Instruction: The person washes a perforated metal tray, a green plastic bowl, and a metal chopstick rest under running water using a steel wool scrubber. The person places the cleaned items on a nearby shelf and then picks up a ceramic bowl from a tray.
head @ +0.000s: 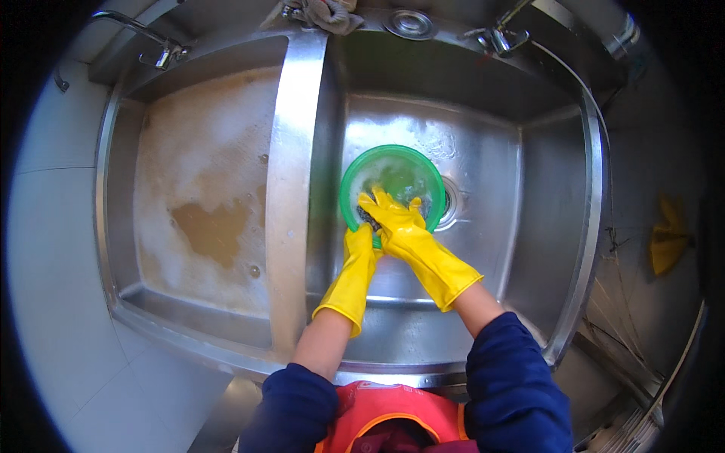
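A round green plastic basin (439, 180) stands in the right-hand bowl of a stainless steel sink, with cloudy, foamy water in it. Both of my hands wear yellow rubber gloves. My left hand (361, 244) grips the basin's near-left rim. Inside the basin, my right hand (396, 219) presses over a dark, mesh-like scouring pad (369, 219), most of which lies hidden under the glove. The right glove's fingers are partly spread, with its thumb towards the basin's right side.
Brown, foam-covered water fills the left sink bowl (215, 226), beyond a steel divider (291, 198). A drain (449, 203) shows beside the basin. Taps (164, 54) (501, 41), a grey cloth (328, 14) and a round metal lid (410, 24) line the back edge.
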